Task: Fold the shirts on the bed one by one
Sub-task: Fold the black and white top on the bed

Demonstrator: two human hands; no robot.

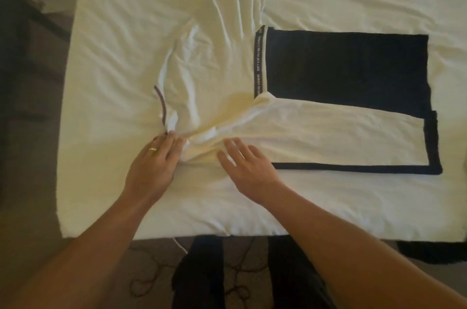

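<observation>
A shirt with a cream upper part (303, 129) and a dark navy lower part (346, 71) lies on the white bed, its hem to the right. A printed black band (259, 61) runs across where cream meets navy. The collar (161, 104), edged with a dark stripe, is bunched at the left. My left hand (154, 159), wearing a ring, pinches the cream fabric just below the collar. My right hand (242, 159) rests flat on the cream fold beside it, fingers spread.
The white bed sheet (126, 30) is wrinkled and fills most of the view; its near edge (227, 234) runs across the bottom. Beyond it lie a patterned floor (151, 270), my dark-trousered legs (290, 278) and a dark rug (434, 250) at right.
</observation>
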